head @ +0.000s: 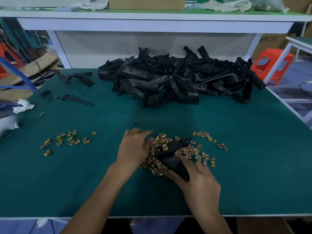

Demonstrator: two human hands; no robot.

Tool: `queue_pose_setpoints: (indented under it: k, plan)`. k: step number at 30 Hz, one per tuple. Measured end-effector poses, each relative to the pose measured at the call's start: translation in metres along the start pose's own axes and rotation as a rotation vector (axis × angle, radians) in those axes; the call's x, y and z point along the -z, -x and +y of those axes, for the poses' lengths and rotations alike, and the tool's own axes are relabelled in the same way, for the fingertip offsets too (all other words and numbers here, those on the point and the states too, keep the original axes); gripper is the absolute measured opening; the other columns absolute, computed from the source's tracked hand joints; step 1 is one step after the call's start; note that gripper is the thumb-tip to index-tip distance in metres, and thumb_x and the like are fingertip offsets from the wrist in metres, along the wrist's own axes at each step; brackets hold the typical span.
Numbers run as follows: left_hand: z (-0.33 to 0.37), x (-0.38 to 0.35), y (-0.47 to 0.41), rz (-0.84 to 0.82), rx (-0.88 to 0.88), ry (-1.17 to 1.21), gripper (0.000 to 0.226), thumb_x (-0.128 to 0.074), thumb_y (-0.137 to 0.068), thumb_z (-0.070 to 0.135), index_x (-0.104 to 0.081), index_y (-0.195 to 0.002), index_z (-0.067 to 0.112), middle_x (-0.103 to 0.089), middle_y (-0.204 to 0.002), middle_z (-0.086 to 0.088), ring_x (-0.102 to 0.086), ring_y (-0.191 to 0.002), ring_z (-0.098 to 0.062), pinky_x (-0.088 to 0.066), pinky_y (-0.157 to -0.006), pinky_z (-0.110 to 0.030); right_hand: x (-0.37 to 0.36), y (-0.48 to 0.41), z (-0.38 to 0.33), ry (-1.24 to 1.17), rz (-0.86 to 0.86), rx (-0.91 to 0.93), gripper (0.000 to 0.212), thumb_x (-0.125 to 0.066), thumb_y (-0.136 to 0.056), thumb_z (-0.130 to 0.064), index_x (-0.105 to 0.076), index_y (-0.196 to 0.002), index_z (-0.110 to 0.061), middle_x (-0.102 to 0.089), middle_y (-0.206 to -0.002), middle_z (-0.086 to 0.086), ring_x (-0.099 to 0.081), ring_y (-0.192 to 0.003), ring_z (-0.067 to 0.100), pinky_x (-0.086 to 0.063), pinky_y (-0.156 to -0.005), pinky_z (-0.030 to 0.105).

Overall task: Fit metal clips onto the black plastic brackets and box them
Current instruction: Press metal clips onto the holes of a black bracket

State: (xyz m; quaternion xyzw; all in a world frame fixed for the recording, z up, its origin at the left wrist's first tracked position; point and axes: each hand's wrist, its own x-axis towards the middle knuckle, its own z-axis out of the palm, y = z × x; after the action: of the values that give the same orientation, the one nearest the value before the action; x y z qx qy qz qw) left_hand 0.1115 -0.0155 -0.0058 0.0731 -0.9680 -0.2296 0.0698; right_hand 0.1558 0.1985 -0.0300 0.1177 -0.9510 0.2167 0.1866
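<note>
So here's the setup: right hand (197, 181) is wrapped around the lower end of one black bracket (170, 154), thumb on the near side, fingers draped over the top. That's a solid hold. The bracket sits right on top of the main clip pile (155, 164), lower centre of the frame, on the green mat (84, 174).

What matters is how the bracket lies. Its body runs from the right hand up and to the left, then a flat arm kicks off toward the upper right. So the free end points away from the grip and toward the middle of the pile. I think there's a gold clip on the flat arm near the bend, but it could be seated or just lying there.

Left hand (133, 149) is at the left edge of the pile with its fingers down among the clips. It's blurry, so I honestly can't tell if it's got one pinched or is just raking through. It's the hand closest to the bracket's open end, so my guess is it feeds the clip in from the left while the right steadies.

The big bracket heap (177, 78) is at upper centre, well apart from the hands. A smaller clip scatter (67, 139) sits off to the left.
</note>
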Motion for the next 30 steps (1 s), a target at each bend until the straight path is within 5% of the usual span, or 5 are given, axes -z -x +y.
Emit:
queue_pose_setpoints:
  k: [3, 8, 15, 23, 30]
  plan:
    - [-0.003, -0.014, -0.012, -0.097, -0.019, -0.089, 0.026, -0.052, -0.102, 0.034, -0.071, -0.117, 0.024, -0.064, -0.121, -0.001, -0.051, -0.119, -0.024, -0.036, -0.104, -0.037, 0.001, 0.000, 0.000, 0.000, -0.018, -0.006, 0.054, -0.069, -0.071, -0.069, -0.076, -0.111, -0.033, -0.061, -0.073, -0.004, -0.063, -0.068, 0.023, -0.046, -0.047, 0.032]
    - [0.000, -0.006, -0.011, -0.029, 0.003, 0.116, 0.003, -0.065, -0.093, 0.024, -0.066, -0.090, 0.023, -0.067, -0.093, 0.006, -0.061, -0.095, -0.021, -0.048, -0.088, -0.037, 0.000, 0.000, 0.000, 0.016, -0.019, -0.011, 0.056, -0.066, -0.073, -0.071, -0.076, -0.113, -0.033, -0.063, -0.075, -0.003, -0.065, -0.071, 0.024, -0.048, -0.050, 0.032]
    - [0.000, 0.010, 0.001, -0.028, 0.049, 0.449, 0.005, -0.063, -0.099, 0.030, -0.068, -0.100, 0.029, -0.070, -0.092, 0.021, -0.064, -0.091, 0.006, -0.045, -0.076, -0.013, -0.001, 0.001, 0.001, 0.010, 0.031, 0.026, 0.058, -0.052, -0.077, -0.072, -0.077, -0.110, -0.031, -0.064, -0.075, -0.003, -0.065, -0.069, 0.023, -0.047, -0.049, 0.031]
    - [-0.010, 0.015, 0.008, -0.070, 0.162, 0.934, 0.011, -0.063, -0.099, 0.015, -0.073, -0.100, 0.019, -0.075, -0.088, -0.001, -0.064, -0.077, -0.006, -0.050, -0.069, -0.017, -0.004, 0.002, 0.001, 0.019, 0.052, 0.064, 0.057, -0.052, -0.077, -0.072, -0.078, -0.107, -0.030, -0.062, -0.072, -0.003, -0.062, -0.065, 0.022, -0.043, -0.047, 0.029]
    - [-0.012, 0.009, 0.008, -0.061, 0.244, 0.994, 0.015, -0.065, -0.098, 0.020, -0.077, -0.101, 0.030, -0.077, -0.095, 0.000, -0.068, -0.085, -0.010, -0.055, -0.075, -0.019, -0.003, 0.002, 0.001, 0.027, 0.018, 0.053, 0.060, -0.048, -0.079, -0.075, -0.077, -0.109, -0.032, -0.061, -0.073, -0.006, -0.061, -0.066, 0.019, -0.042, -0.048, 0.028]
